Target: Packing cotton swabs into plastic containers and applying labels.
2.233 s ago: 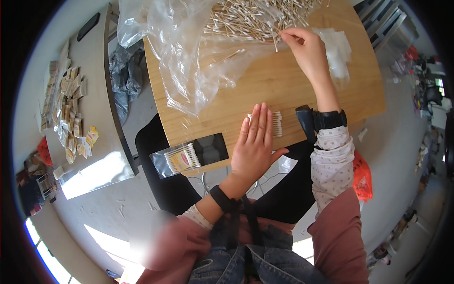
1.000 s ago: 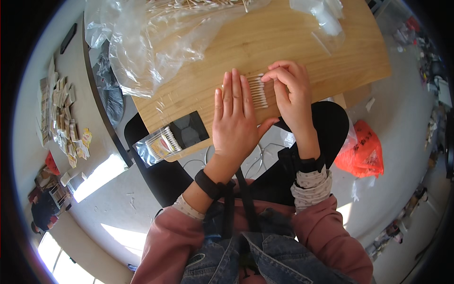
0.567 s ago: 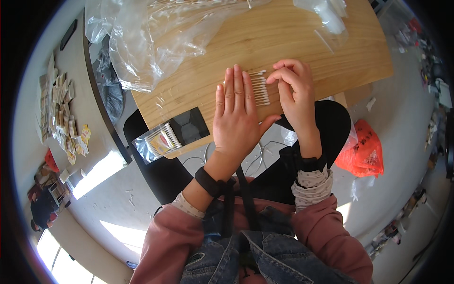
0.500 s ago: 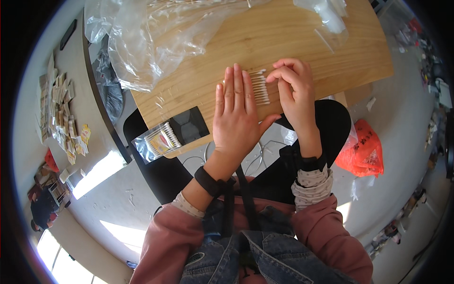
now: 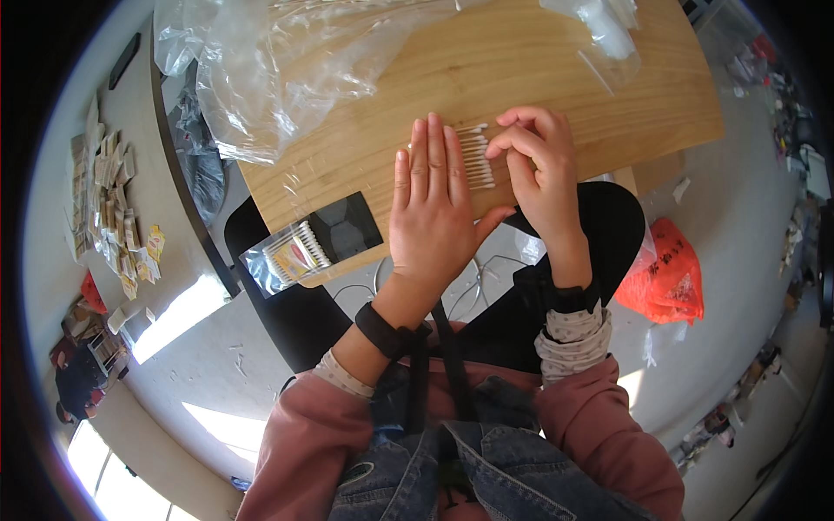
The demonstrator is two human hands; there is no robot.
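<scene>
A row of white-tipped cotton swabs (image 5: 477,161) lies side by side on the wooden table (image 5: 643,113). My left hand (image 5: 432,204) rests flat over the swabs with its fingers straight, hiding their left part. To the right of the row, my right hand (image 5: 543,161) is held with bent, spread fingers; I see nothing in it. One of its fingertips is at the swab tips, and whether it touches them I cannot tell. Left of my left hand, a clear packet of cotton swabs (image 5: 295,253) with a yellowish label and a dark flap (image 5: 347,224) lies at the near table edge.
Large clear plastic bags (image 5: 252,95) cover the far left of the table. Another clear bag (image 5: 604,35) with white contents is at the far right. A red bag (image 5: 665,273) sits on the floor to the right. Small packs (image 5: 113,200) are piled on a surface to the left.
The view has shifted very slightly. My left hand stays flat on the swabs, and my right fingertip has moved a touch left along the swab tips.
</scene>
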